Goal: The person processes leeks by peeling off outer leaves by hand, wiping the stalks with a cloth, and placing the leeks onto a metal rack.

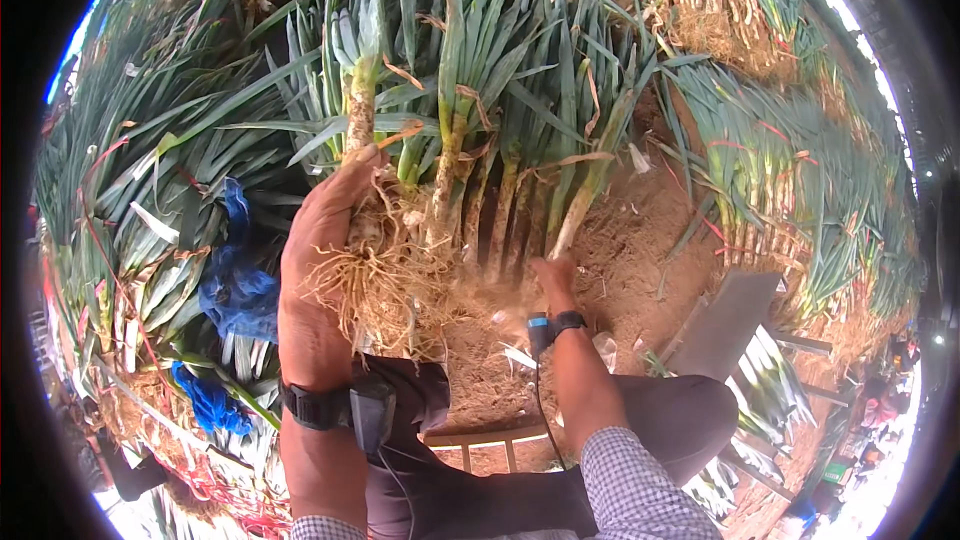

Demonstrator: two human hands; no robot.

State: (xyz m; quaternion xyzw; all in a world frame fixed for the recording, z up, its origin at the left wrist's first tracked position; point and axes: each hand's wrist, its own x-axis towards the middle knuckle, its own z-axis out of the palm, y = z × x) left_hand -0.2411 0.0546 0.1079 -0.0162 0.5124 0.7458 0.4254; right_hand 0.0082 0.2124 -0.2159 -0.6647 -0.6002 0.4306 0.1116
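My left hand (346,184) is wrapped around the lower white part of a thick, soil-stained green onion (361,109). Shaggy tan roots (397,277) hang beside and below that hand. At the centre right, my right hand (555,276) grips the root end of another green onion (581,206), which leans up and to the right. Its fingertips are partly hidden. Between the hands, several more green onions (452,172) stand in a row, leaves pointing away from me and roots towards me.
Bundled green onions with red ties (757,195) lie to the right, above a grey board (724,326). Blue netting (240,285) rests among leaves on the left. Loose soil (637,240) covers the ground. Cabled straps circle my left forearm (322,406) and right wrist (568,322).
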